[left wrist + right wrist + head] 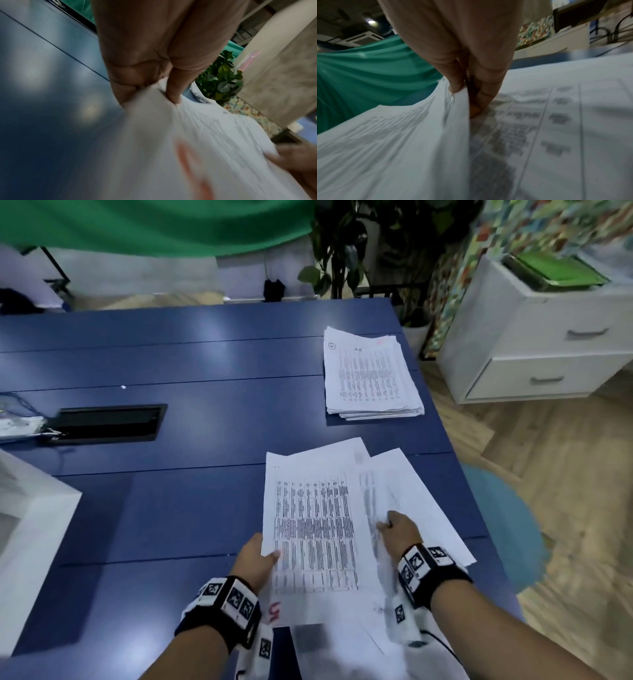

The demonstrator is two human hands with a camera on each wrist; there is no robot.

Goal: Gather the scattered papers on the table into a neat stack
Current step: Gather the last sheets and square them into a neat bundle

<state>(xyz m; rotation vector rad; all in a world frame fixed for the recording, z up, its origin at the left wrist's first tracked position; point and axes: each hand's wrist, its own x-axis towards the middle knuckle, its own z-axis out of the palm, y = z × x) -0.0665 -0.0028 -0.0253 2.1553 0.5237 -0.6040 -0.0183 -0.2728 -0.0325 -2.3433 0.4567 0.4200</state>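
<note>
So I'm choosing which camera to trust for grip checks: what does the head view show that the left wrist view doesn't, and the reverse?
Only the head view shows the tidy paper stack at the far right of the blue table, the black cable hatch and the white drawer cabinet. Only the left wrist view shows, close up, the thumb and fingers pinching the sheet's edge, though blurred. Both show the left hand holding the loose papers, the right hand at their other side, and the table.
</note>
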